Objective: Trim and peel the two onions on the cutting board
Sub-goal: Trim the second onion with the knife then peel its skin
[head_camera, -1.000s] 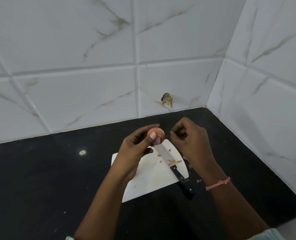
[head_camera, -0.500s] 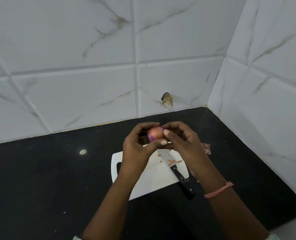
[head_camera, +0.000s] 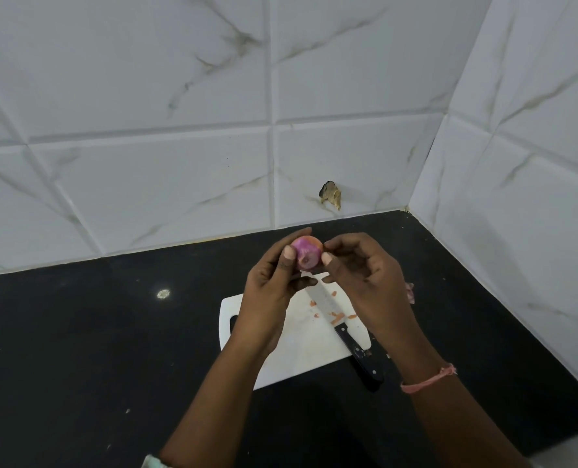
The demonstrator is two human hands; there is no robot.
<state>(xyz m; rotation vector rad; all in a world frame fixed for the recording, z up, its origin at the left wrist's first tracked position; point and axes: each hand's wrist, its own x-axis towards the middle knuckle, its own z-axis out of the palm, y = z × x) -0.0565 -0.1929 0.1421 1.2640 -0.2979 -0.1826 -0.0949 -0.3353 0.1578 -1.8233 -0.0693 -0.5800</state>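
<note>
While the knife (head_camera: 345, 327) lies on the white cutting board (head_camera: 301, 352) with its blade pointing away and its black handle sticking out over the board's near right edge, both hands are raised above the board's far end with one onion (head_camera: 306, 254) between them. The left hand (head_camera: 274, 288) grasps the onion, thumb on its near left side and fingers curled round the back. The right hand (head_camera: 362, 275) pinches at the onion's right side with thumb and forefinger, the other fingers loosely curled. The onion shows purple, with its trimmed end facing the person and a bit of pale orange skin at the top. Small orange scraps of skin (head_camera: 336, 317) are scattered on the board beside the blade. A pinkish piece (head_camera: 409, 292) lies on the black bench (head_camera: 95, 349) just right of the right hand. A pink band (head_camera: 427, 380) circles the right wrist.
</note>
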